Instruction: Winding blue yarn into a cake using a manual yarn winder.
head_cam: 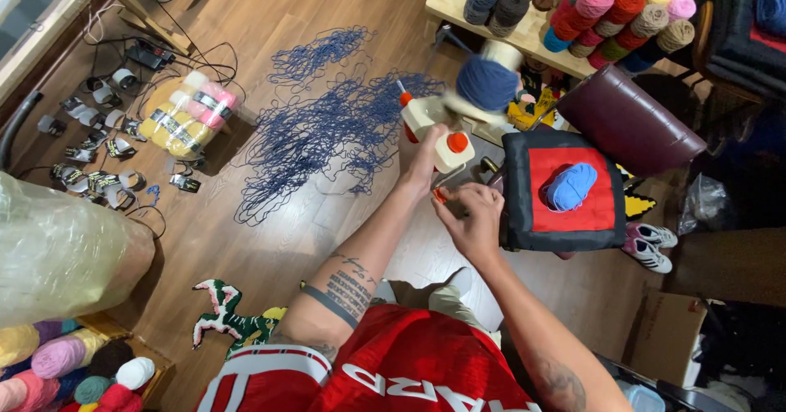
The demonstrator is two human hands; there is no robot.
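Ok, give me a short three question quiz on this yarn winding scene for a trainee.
1. True or false: the ball on the yarn winder is dark blue.
2. What does the right hand pinch? A) the winder's orange crank handle B) scissors
3. What lies on the red cushion beside the winder?

Key: 1 true, a dark blue yarn ball, and the left hand steadies the winder. 2 A. 3 a light blue skein.

Red jersey with white trim; tattooed bare forearms.
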